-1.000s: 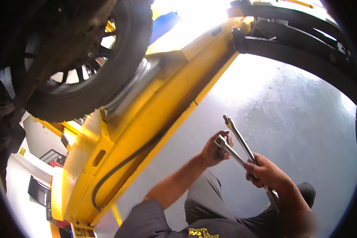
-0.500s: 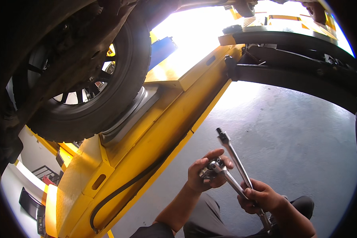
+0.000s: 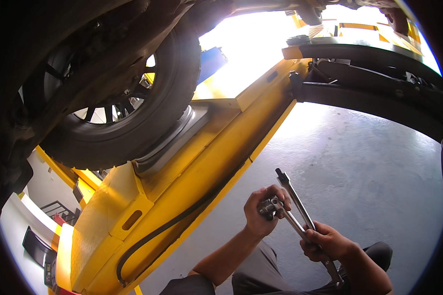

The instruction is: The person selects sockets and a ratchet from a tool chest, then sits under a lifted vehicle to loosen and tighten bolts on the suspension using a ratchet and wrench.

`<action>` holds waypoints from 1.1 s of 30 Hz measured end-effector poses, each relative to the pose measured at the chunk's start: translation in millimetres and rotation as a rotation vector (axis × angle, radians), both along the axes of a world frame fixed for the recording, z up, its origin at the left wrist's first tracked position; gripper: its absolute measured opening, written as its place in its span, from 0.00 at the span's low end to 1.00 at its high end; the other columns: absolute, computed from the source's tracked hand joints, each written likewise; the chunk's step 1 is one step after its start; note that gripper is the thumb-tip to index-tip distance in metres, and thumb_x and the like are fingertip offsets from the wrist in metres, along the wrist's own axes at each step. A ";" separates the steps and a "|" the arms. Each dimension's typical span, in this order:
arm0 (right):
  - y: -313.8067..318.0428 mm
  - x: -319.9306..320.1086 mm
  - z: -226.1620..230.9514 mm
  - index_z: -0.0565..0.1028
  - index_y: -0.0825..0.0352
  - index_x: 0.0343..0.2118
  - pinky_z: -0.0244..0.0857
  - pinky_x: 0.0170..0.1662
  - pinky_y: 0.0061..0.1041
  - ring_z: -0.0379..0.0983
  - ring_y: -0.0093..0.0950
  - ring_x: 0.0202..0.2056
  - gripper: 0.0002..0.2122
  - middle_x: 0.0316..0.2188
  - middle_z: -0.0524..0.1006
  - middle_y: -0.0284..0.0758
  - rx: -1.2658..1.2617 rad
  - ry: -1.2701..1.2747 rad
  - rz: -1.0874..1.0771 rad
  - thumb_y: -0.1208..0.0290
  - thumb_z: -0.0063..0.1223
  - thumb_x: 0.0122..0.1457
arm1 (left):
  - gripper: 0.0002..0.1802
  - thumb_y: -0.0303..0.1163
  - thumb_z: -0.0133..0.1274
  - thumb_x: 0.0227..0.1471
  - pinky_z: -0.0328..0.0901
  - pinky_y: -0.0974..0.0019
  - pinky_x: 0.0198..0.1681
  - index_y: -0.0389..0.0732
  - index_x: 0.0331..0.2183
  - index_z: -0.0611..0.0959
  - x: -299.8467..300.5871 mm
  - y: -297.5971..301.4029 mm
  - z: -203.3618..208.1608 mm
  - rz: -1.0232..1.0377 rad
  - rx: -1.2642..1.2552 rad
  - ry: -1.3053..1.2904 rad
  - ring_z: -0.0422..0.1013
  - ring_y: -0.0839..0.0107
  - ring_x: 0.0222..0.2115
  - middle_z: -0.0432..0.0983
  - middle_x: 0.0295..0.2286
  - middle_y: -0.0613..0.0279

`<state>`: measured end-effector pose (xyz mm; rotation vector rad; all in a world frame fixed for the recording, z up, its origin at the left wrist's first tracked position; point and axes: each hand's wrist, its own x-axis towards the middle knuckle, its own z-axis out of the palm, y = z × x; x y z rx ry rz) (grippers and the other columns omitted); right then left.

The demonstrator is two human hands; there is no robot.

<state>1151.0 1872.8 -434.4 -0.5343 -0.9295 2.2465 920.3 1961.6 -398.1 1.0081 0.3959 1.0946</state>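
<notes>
Low in the view, my left hand (image 3: 259, 220) is closed round a shiny metal socket (image 3: 266, 210), its fingers curled over the head end of a chrome-handled wrench (image 3: 293, 222). How the socket and the wrench head fit together is partly hidden by the fingers. My right hand (image 3: 328, 242) grips the shafts of that wrench and of a longer breaker bar (image 3: 300, 202) side by side. The bar's dark square-drive head points up and away to the left, past my left fingers. Its lower end comes out below my right hand, near my knee.
A yellow lift runway (image 3: 202, 189) runs diagonally on the left, with a black hose (image 3: 170, 226) along it. On it stands a vehicle tyre (image 3: 182, 83), under a dark underbody. A black crossbeam (image 3: 374, 96) spans the far right, above the grey floor (image 3: 359, 162).
The whole view has shifted slightly, scenery moving right. My left fingers, more spread before, have curled in round the socket and wrench head. My right hand keeps its hold on both tools.
</notes>
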 end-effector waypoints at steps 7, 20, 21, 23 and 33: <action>-0.7 -19.8 7.2 0.64 0.63 0.44 0.62 0.22 0.23 0.64 0.20 0.19 0.11 0.25 0.70 0.32 0.038 -0.320 -0.254 0.59 0.45 0.75 | 0.36 0.61 0.32 0.70 0.65 0.71 0.26 0.38 0.40 0.82 -22.9 -2.6 -4.0 0.025 -0.133 0.170 0.71 0.73 0.23 0.79 0.32 0.53; 2.4 18.7 -9.1 0.67 0.63 0.44 0.59 0.20 0.20 0.64 0.17 0.19 0.14 0.24 0.71 0.30 -0.135 -0.252 -0.146 0.56 0.41 0.76 | 0.22 0.30 0.52 0.65 0.75 0.70 0.42 0.33 0.58 0.73 -54.5 10.5 -84.8 0.063 -0.460 0.153 0.76 0.73 0.38 0.80 0.40 0.56; -1.0 17.9 -9.6 0.68 0.64 0.44 0.59 0.19 0.19 0.64 0.16 0.19 0.14 0.24 0.71 0.30 -0.123 -0.257 -0.125 0.56 0.41 0.76 | 0.24 0.29 0.53 0.65 0.73 0.72 0.39 0.32 0.59 0.72 -48.0 5.5 -63.3 0.114 -0.287 0.298 0.75 0.75 0.36 0.80 0.41 0.55; -2.4 14.3 -2.2 0.68 0.65 0.46 0.58 0.19 0.18 0.64 0.15 0.18 0.15 0.23 0.71 0.29 -0.071 -0.267 -0.063 0.56 0.40 0.77 | 0.30 0.29 0.58 0.63 0.69 0.75 0.32 0.32 0.63 0.68 -48.7 7.6 -35.6 0.149 0.039 0.481 0.71 0.79 0.29 0.82 0.42 0.53; 9.9 17.1 0.3 0.72 0.69 0.48 0.54 0.19 0.16 0.58 0.12 0.17 0.18 0.21 0.68 0.26 0.171 -0.325 0.210 0.56 0.42 0.76 | 0.25 0.47 0.62 0.61 0.60 0.77 0.23 0.35 0.48 0.85 -94.4 7.3 18.7 0.008 0.297 0.609 0.63 0.83 0.21 0.74 0.26 0.69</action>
